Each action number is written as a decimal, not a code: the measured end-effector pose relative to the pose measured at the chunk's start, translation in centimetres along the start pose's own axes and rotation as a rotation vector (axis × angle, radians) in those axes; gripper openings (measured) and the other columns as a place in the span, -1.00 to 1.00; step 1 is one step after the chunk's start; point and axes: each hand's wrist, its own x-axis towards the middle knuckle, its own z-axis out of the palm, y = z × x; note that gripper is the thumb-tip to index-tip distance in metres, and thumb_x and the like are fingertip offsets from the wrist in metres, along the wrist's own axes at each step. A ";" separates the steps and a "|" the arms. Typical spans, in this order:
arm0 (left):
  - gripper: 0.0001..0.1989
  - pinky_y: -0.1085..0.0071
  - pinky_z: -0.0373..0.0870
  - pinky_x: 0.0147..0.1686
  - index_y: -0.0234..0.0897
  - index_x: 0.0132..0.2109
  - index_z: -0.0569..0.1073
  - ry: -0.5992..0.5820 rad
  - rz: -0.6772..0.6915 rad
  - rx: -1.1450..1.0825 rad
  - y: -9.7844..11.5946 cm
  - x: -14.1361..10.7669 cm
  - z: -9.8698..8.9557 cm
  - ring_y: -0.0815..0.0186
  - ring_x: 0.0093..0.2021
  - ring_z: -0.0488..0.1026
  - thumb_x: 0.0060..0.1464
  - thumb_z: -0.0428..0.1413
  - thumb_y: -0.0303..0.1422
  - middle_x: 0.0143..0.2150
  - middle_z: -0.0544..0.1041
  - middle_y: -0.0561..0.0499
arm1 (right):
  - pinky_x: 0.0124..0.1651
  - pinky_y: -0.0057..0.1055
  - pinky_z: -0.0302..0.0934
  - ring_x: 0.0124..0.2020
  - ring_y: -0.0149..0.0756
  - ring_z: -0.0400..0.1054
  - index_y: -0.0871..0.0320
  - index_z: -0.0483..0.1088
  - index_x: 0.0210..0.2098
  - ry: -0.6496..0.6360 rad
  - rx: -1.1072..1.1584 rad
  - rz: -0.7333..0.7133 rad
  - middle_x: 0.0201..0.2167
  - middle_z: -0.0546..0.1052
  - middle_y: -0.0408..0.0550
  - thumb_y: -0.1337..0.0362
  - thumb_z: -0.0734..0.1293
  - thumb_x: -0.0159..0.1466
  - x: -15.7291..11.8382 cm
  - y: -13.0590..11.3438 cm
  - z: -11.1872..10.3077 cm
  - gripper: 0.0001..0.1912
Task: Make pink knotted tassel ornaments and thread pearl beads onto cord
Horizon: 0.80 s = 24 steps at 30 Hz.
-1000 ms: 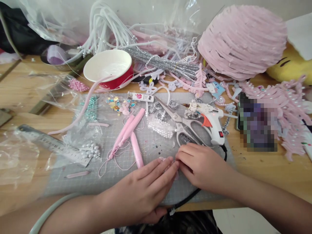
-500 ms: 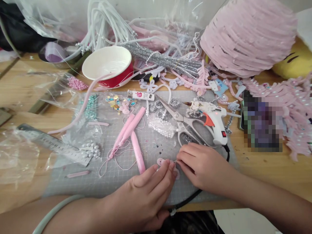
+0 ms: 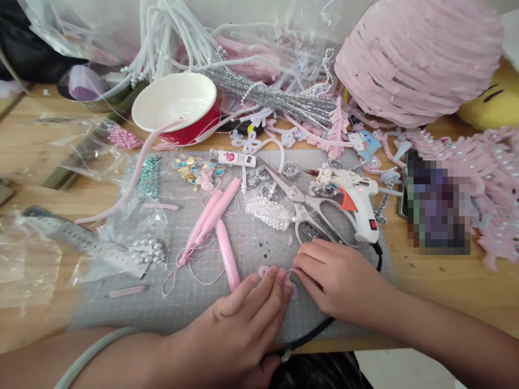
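My left hand (image 3: 243, 321) presses its fingertips on a small pink looped pipe-cleaner piece (image 3: 294, 291), holding it down on the grey cutting mat (image 3: 133, 313); most of the piece is under the fingers. Close by on the right, my right hand (image 3: 338, 278) is closed in a pinch on a thin pale thread (image 3: 289, 270) that runs toward the pink piece. Left of the hands lie pink tassels (image 3: 227, 254) with loose cords. Metal scissors (image 3: 302, 201) and a white glue gun (image 3: 365, 208) with an orange trigger rest just beyond my right hand.
A red and white paper bowl (image 3: 194, 129) stands behind the mat, beside silver pipe cleaners (image 3: 275, 97). Bags of beads (image 3: 148, 251) and a steel ruler (image 3: 85, 240) are at left. A lighter (image 3: 233, 158), a blurred phone (image 3: 438, 208) and a big pink bundle (image 3: 417, 65) are also there.
Both hands stay almost in place, the left fingers on the pink piece and the right pinching the thread. The view has shifted very slightly.
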 end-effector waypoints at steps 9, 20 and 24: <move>-0.51 0.21 -0.28 0.22 -0.41 0.11 0.34 0.007 -0.054 -0.190 -0.8 0.5 0.0 0.14 0.13 0.27 0.12 -0.06 -0.20 0.08 0.45 -0.16 | -0.37 -0.36 0.13 -0.45 -0.30 0.26 0.22 0.38 -0.48 0.063 0.033 0.049 -0.50 0.43 -0.06 0.40 0.18 0.23 0.4 0.1 0.1 -0.80; -0.46 0.15 0.24 0.08 -0.30 0.10 0.20 0.200 -0.559 -0.896 -5.5 2.4 -1.8 0.16 0.10 0.31 -0.01 0.16 -0.28 0.12 0.33 -0.21 | -0.25 -0.39 0.22 -0.31 -0.30 0.36 0.19 0.44 -0.34 0.396 -0.102 -0.189 -0.35 0.51 0.00 0.45 0.13 0.29 1.8 1.5 -2.6 -0.74; -0.46 0.17 0.23 0.10 -0.24 0.14 0.22 0.141 -0.403 -1.327 -7.3 3.7 -1.5 0.18 0.14 0.29 0.00 0.16 -0.36 0.16 0.31 -0.18 | -0.25 -0.40 0.22 -0.32 -0.32 0.35 0.18 0.43 -0.35 0.443 -0.050 -0.213 -0.35 0.50 -0.01 0.44 0.14 0.29 2.9 1.5 -3.8 -0.75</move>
